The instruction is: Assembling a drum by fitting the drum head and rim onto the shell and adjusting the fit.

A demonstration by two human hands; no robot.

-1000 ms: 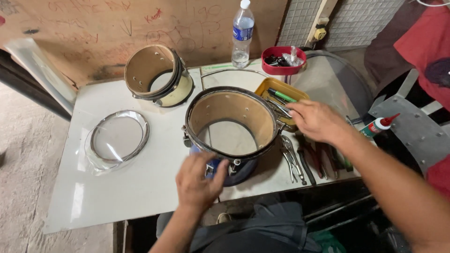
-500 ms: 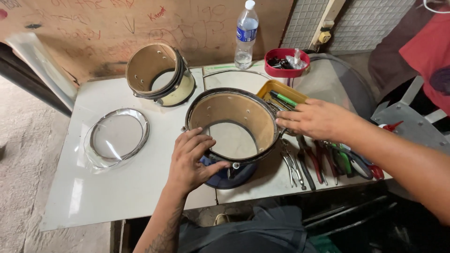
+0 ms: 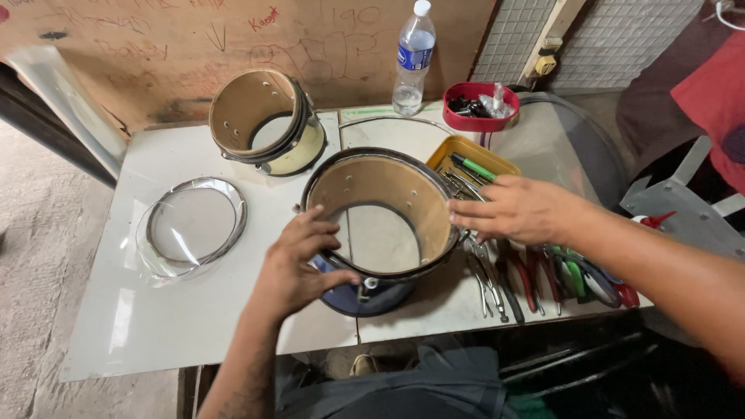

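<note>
My left hand (image 3: 299, 264) rests on the near rim of the open drum shell (image 3: 382, 221), fingers spread and curled over the edge, gripping nothing else. My right hand (image 3: 516, 208) lies flat at the shell's right rim, fingers pressed together and extended, pinching nothing. The shell stands mouth-up at the middle of the white worktop (image 3: 194, 318), with a blue shell half hidden beneath its near side. I judge the step in hand to be steadying or turning the shell; the next move would call for a firm two-sided hold on the rim. Behind stand a second shell (image 3: 264, 120), a clear water bottle (image 3: 411, 62) with blue label, a red tub (image 3: 481, 105) and a yellow tray (image 3: 469, 159) of tools. A hoop (image 3: 194, 221) in clear wrap lies left; pliers (image 3: 559, 271) lie right.
</note>
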